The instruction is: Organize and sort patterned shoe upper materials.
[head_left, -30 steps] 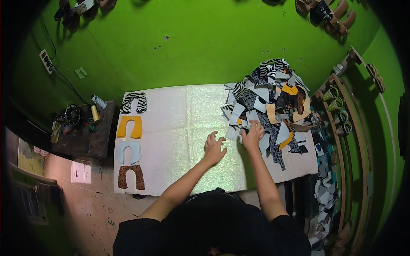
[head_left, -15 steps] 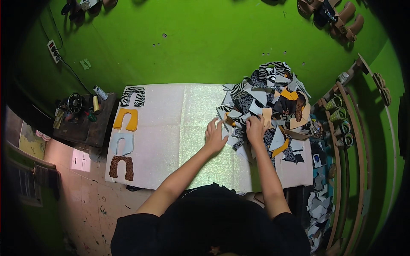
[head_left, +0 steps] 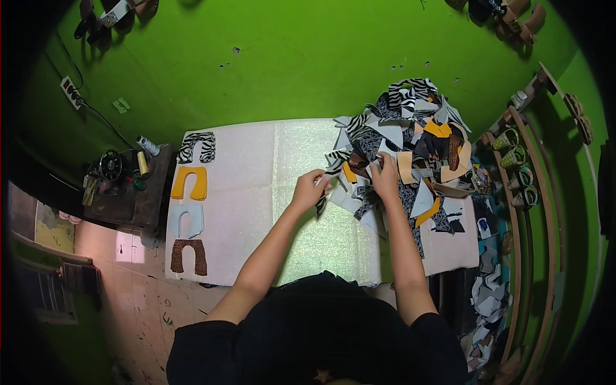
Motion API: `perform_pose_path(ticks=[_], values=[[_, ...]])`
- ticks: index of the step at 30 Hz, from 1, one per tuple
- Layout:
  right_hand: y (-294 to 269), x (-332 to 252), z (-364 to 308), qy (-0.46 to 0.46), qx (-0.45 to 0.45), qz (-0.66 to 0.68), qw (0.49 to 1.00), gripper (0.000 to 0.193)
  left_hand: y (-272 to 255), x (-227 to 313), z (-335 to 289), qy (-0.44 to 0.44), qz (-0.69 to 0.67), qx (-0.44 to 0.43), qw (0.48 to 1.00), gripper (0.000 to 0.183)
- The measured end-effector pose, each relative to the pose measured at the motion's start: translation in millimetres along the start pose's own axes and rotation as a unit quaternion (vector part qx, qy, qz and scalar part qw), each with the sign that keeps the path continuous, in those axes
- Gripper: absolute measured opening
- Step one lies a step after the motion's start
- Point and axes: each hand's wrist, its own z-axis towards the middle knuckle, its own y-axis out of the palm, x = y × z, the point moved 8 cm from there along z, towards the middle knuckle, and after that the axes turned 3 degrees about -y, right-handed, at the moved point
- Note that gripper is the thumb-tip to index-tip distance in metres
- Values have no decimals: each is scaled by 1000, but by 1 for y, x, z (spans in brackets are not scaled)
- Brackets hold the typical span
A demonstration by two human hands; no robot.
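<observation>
My left hand [head_left: 311,188] is closed on a zebra-striped scrap [head_left: 333,164], whose black-and-white ends stick out above and below the fingers. It sits at the left edge of a heap of offcuts [head_left: 366,142]. In the heap, my right hand [head_left: 385,177] has its fingers bent among the pieces; whether it grips one is hard to make out. Near it lie a small brown scrap [head_left: 357,163], a pale beige piece [head_left: 405,168] and white, grey-patterned and yellow scraps.
On the table's [head_left: 244,212] left side, arch-shaped cut pieces form a column: zebra [head_left: 206,147], yellow [head_left: 190,183], light blue [head_left: 191,221] and brown spotted [head_left: 188,256]. A sewing machine [head_left: 110,165] stands left. A shoe rack [head_left: 529,167] lines the right wall.
My left hand has drawn back leftward from the heap, with the zebra-striped scrap in its fingers. My right hand has shifted slightly within the pile, and a brown scrap now shows between the hands.
</observation>
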Motion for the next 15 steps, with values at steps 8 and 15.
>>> perform_pose_path(ticks=[8,15], values=[[19,86,-44,131,-54,-217,966,32,-21,-61,-22,-116,-130,26,984,16],[-13,111,-30,131,62,29,989,11,-13,-79,-24,-127,-196,35,972,16]])
